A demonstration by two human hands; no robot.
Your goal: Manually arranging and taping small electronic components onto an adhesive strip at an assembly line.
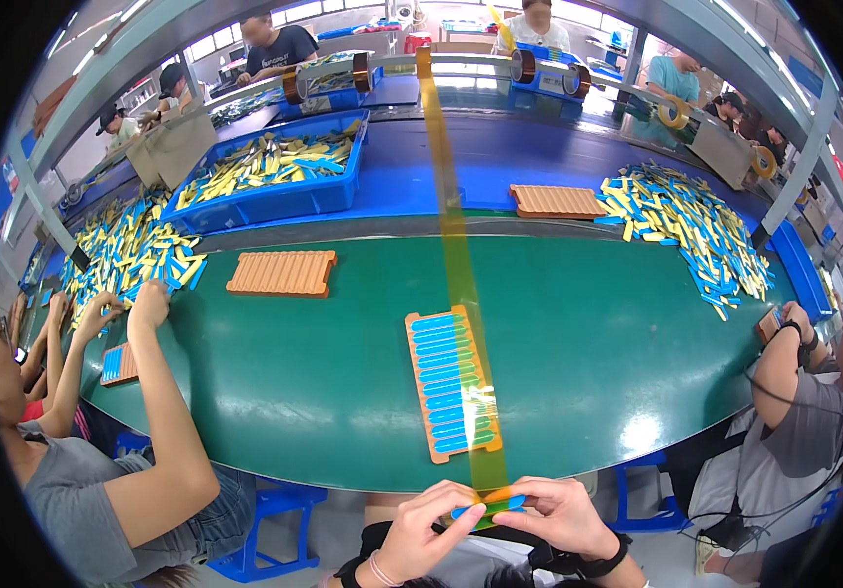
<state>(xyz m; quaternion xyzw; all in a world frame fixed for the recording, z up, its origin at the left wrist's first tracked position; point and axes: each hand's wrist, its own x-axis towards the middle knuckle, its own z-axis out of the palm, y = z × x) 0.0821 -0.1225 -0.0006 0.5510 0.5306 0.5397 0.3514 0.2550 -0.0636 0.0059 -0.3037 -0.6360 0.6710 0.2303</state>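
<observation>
- Left hand (421, 534) and right hand (554, 514) both pinched a small blue strip (488, 508) at the free end of the amber tape (453, 230), just below the orange tray (451, 384).
- Tape ran over the tray's right side.
- Best practice, I'd judge: keep tape taut, aligned square across the blue pieces, press evenly.

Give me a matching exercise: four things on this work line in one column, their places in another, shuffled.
Things:
1. filled orange tray
2. blue bin
3. empty orange tray
4. small blue strip

Places:
A. pinched between the left hand and right hand
B. on the green belt, far left of the tape
C. under the yellow tape, mid-belt
D. on the blue shelf beyond the belt

Pairs: 1-C, 2-D, 3-B, 4-A
</observation>
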